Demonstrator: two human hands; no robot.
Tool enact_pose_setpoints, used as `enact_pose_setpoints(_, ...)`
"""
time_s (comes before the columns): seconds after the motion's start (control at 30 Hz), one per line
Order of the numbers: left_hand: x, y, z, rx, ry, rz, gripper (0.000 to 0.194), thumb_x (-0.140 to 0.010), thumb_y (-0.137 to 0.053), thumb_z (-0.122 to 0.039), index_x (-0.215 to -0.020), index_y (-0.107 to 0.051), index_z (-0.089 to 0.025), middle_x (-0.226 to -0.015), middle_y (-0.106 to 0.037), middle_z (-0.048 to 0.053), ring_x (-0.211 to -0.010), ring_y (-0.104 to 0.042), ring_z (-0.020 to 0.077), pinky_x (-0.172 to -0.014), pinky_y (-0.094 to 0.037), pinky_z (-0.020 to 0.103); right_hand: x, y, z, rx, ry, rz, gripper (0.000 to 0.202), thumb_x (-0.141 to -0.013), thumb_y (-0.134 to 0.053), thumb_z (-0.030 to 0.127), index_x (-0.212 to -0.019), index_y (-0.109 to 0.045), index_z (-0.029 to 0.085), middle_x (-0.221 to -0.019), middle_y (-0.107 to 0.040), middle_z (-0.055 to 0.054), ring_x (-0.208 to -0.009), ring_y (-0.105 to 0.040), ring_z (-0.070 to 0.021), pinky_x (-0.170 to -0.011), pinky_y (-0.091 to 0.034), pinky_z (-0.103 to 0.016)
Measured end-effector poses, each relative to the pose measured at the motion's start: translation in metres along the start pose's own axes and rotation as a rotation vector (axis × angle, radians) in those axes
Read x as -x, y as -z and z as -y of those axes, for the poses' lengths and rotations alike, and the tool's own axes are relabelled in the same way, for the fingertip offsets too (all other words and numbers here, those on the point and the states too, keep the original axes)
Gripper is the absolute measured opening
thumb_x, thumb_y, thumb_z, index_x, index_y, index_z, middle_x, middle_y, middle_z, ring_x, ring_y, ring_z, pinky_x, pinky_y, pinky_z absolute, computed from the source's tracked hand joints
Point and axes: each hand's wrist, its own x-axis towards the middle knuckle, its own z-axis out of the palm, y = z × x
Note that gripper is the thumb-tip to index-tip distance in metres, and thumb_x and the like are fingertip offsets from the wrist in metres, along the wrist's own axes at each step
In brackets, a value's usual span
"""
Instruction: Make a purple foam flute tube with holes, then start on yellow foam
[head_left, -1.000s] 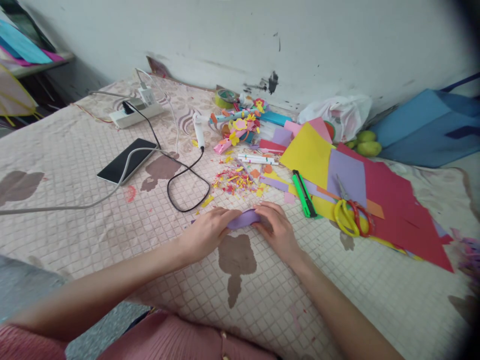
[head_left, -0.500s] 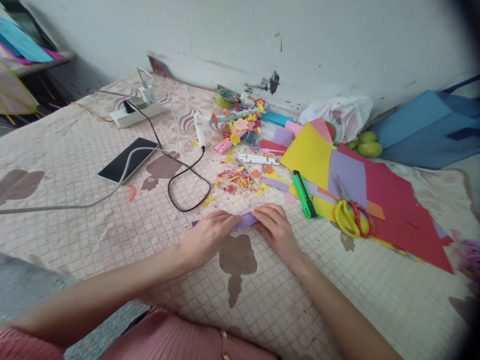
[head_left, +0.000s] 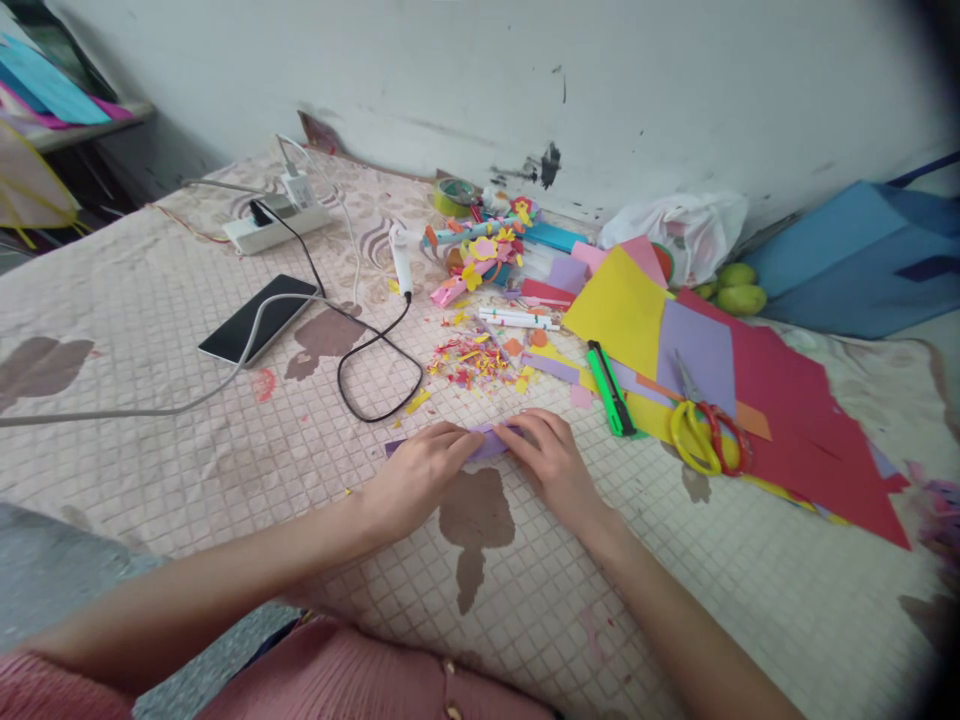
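Note:
A folded or rolled purple strip of craft sheet (head_left: 489, 446) lies low on the table in front of me. My left hand (head_left: 431, 468) is closed on its left part, thumb along the top, and a dark end pokes out beyond the knuckles. On the right part, my right hand (head_left: 551, 455) grips with bent fingers near the thumb of the other hand. Both palms hide much of the strip. Just right of my hands lies a green box cutter (head_left: 610, 388). Small colourful scraps (head_left: 472, 360) are scattered beyond the strip.
Yellow-and-red scissors (head_left: 705, 430) rest on red sheets (head_left: 795, 420) at right. A black cable (head_left: 375, 345) runs from a white glue gun (head_left: 401, 262). A phone-like black slab (head_left: 259, 318) and a power strip (head_left: 274, 230) are at left. Paper flowers (head_left: 484, 250) lie behind.
The fingers of my right hand have shifted slightly along the purple strip and lie flatter on it. My left hand keeps nearly the same place.

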Motion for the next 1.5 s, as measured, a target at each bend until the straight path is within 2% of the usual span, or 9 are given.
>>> enact_pose_setpoints(0.13,0.002,-0.002,0.002,0.004,-0.011,-0.010,0.027,-0.088,-0.044,-0.006,-0.112,-0.053,-0.015,-0.102,-0.065,0.010,-0.096,-0.062,0.0207,-0.080,-0.053,0.035,0.001,-0.001,0.002,0.038,-0.006,0.007,0.037,-0.094,-0.045,0.017,-0.128,-0.055,0.028,-0.119,-0.058,-0.010,-0.115,-0.047,-0.0255,-0.097,-0.043,-0.046)
enact_pose_setpoints(0.27,0.003,-0.004,0.003,0.012,-0.009,0.000,0.026,-0.089,-0.045,-0.008,-0.113,-0.053,-0.014,-0.102,-0.065,0.011,-0.096,-0.062,0.0212,-0.081,-0.053,0.036,0.001,-0.003,0.002,0.043,0.023,0.007,0.035,-0.093,-0.047,0.016,-0.127,-0.055,0.021,-0.123,-0.057,-0.012,-0.119,-0.044,-0.0264,-0.099,-0.042,-0.047)
enact_pose_setpoints(0.4,0.003,-0.004,0.003,0.015,-0.004,0.010,0.026,-0.088,-0.045,-0.007,-0.112,-0.054,-0.014,-0.102,-0.066,0.011,-0.096,-0.062,0.0214,-0.081,-0.053,0.037,0.000,-0.004,0.003,0.040,0.047,-0.017,0.036,-0.092,-0.047,0.014,-0.127,-0.055,0.021,-0.119,-0.061,-0.010,-0.116,-0.047,-0.0267,-0.097,-0.044,-0.049)
enact_pose_setpoints(0.57,0.003,-0.006,0.003,0.034,-0.007,0.003,0.030,-0.086,-0.043,-0.004,-0.112,-0.054,-0.013,-0.103,-0.065,0.011,-0.097,-0.062,0.0221,-0.082,-0.053,0.038,-0.006,-0.002,0.010,0.030,0.067,-0.007,0.033,-0.091,-0.050,0.017,-0.124,-0.057,0.017,-0.117,-0.063,-0.012,-0.112,-0.050,-0.0269,-0.096,-0.044,-0.048)
enact_pose_setpoints(0.73,0.002,-0.004,0.000,0.058,0.002,-0.003,0.034,-0.084,-0.043,-0.002,-0.114,-0.052,-0.015,-0.103,-0.066,0.010,-0.098,-0.062,0.0217,-0.081,-0.054,0.037,-0.006,-0.003,0.009,0.014,0.042,-0.022,0.034,-0.091,-0.050,0.017,-0.124,-0.058,0.021,-0.115,-0.064,-0.011,-0.108,-0.054,-0.0256,-0.094,-0.046,-0.048)
enact_pose_setpoints(0.93,0.002,-0.004,-0.001,0.044,-0.002,-0.007,0.034,-0.083,-0.042,0.001,-0.112,-0.052,-0.012,-0.105,-0.065,0.012,-0.098,-0.062,0.0214,-0.083,-0.054,0.038,-0.008,-0.003,0.013,-0.019,0.096,0.015,0.035,-0.092,-0.046,0.013,-0.125,-0.056,0.015,-0.119,-0.062,-0.013,-0.114,-0.053,-0.0260,-0.101,-0.043,-0.049)
enact_pose_setpoints(1.13,0.003,-0.007,0.001,0.053,0.040,-0.027,0.038,-0.082,-0.043,0.000,-0.117,-0.051,-0.015,-0.104,-0.065,0.010,-0.098,-0.062,0.0209,-0.082,-0.054,0.038,-0.013,-0.004,0.019,-0.045,0.083,0.011,0.034,-0.093,-0.044,0.015,-0.124,-0.057,0.018,-0.115,-0.064,-0.011,-0.109,-0.057,-0.0251,-0.102,-0.043,-0.052)
enact_pose_setpoints(1.3,0.006,-0.001,0.006,0.033,0.088,-0.048,0.034,-0.084,-0.048,-0.006,-0.117,-0.051,-0.014,-0.100,-0.065,0.010,-0.092,-0.062,0.0222,-0.080,-0.053,0.039,-0.014,-0.006,0.018,-0.045,0.075,0.006,0.032,-0.092,-0.045,0.014,-0.120,-0.060,0.018,-0.111,-0.065,-0.011,-0.106,-0.058,-0.0246,-0.102,-0.043,-0.053)
enact_pose_setpoints(1.5,0.018,0.005,0.011,-0.014,0.135,-0.103,0.037,-0.081,-0.058,-0.008,-0.117,-0.050,-0.014,-0.103,-0.064,0.010,-0.096,-0.060,0.0232,-0.083,-0.052,0.039,-0.013,-0.008,0.017,-0.035,0.085,0.015,0.032,-0.092,-0.044,0.012,-0.120,-0.059,0.017,-0.113,-0.064,-0.011,-0.107,-0.057,-0.0242,-0.105,-0.040,-0.052)
